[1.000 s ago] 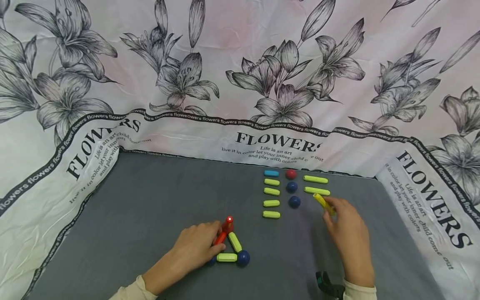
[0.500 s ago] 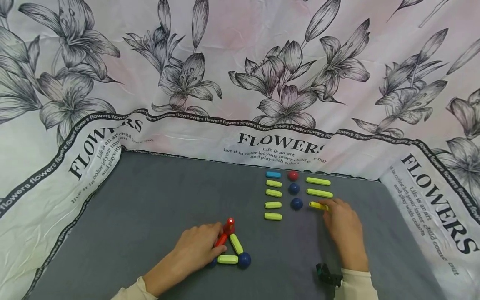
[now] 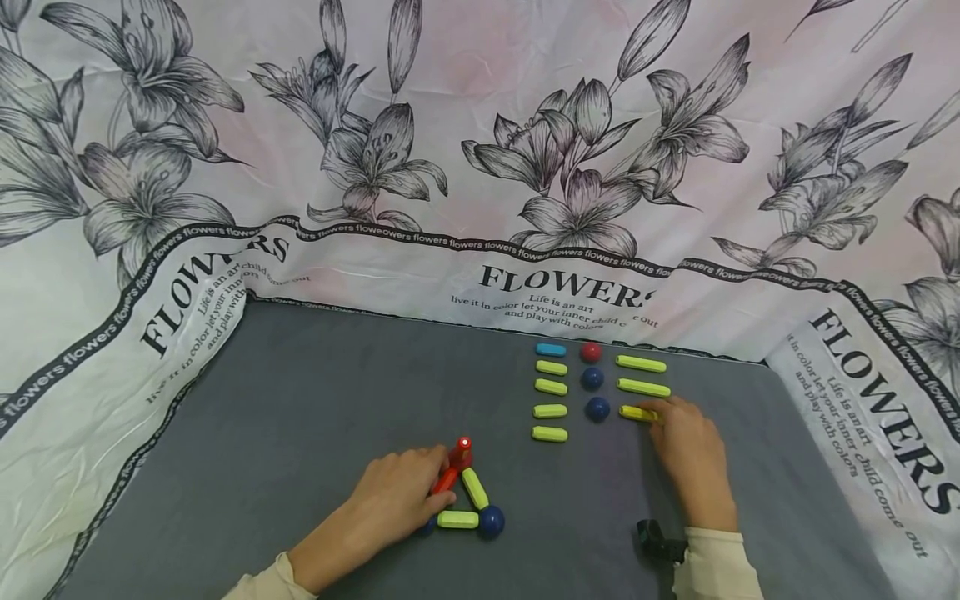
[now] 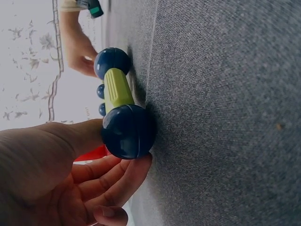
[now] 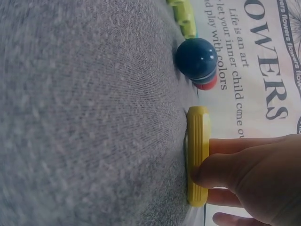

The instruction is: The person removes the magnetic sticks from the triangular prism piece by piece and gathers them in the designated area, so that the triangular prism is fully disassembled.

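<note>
On the grey cloth a triangle of magnetic building rods and balls lies near the front. Its sides are a red magnetic rod (image 3: pixel 446 482) and two lime rods (image 3: pixel 458 520); a blue ball (image 3: pixel 491 522) marks the right corner. Another red rod (image 3: pixel 464 447) stands up from the far corner. My left hand (image 3: pixel 393 493) holds the triangle's left side, thumb and fingers about the red rod and beside the near blue ball (image 4: pixel 129 132). Between thumb and fingers my right hand (image 3: pixel 692 454) pinches a yellow magnetic rod (image 5: pixel 198 141), which lies level at the cloth.
Short lime rods (image 3: pixel 550 411) and a blue rod (image 3: pixel 551 350) form a column at the back. Beside it run two blue balls (image 3: pixel 597 409) and a red ball (image 3: pixel 591 352), then two long lime rods (image 3: pixel 643 388). A flowered curtain (image 3: pixel 555 292) borders the cloth.
My right hand has brought the yellow rod down and turned it level, in line below the two long lime rods. The left hand stays at the triangle.
</note>
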`<action>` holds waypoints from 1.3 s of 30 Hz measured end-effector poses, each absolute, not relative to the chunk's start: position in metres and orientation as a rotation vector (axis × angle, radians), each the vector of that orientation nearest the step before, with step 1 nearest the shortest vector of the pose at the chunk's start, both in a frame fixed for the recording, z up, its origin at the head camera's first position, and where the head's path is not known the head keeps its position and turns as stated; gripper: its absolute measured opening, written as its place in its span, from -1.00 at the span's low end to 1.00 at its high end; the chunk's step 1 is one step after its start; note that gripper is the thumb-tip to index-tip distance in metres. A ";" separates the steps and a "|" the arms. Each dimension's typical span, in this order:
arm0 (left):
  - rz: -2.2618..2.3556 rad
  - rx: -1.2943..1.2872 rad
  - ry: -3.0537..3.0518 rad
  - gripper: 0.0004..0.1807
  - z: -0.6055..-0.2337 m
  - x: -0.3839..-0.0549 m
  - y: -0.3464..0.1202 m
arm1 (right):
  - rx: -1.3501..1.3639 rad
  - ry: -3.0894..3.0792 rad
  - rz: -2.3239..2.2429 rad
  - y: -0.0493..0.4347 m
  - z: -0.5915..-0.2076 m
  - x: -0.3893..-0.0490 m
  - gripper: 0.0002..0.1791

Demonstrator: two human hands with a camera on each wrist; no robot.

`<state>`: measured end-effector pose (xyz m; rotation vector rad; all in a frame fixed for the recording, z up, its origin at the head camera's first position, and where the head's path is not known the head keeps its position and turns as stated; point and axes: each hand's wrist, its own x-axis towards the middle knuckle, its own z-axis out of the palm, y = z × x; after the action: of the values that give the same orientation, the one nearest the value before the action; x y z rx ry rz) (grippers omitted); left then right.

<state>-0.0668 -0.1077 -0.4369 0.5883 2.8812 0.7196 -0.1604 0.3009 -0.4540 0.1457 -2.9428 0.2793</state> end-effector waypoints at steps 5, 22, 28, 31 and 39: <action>0.714 0.595 2.889 -0.65 -0.438 -0.066 -0.108 | 0.127 -2.978 0.269 0.300 -0.453 -0.159 -0.65; 0.701 0.632 2.914 -0.64 -0.440 -0.066 -0.107 | 0.129 -2.940 0.297 0.292 -0.438 -0.154 -0.67; 0.697 0.625 2.923 -0.64 -0.440 -0.067 -0.107 | 0.228 -2.823 0.350 0.270 -0.413 -0.146 -0.68; 0.702 0.628 2.922 -0.64 -0.440 -0.067 -0.108 | 0.276 -2.810 0.407 0.252 -0.398 -0.139 -0.68; 0.683 0.621 2.934 -0.64 -0.442 -0.067 -0.108 | 0.569 -2.774 0.642 0.198 -0.382 -0.129 -0.65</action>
<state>-0.0671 -0.1081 -0.4422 0.6208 2.9339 0.6827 -0.1292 0.1980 -0.3815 0.5691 -2.7744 0.6423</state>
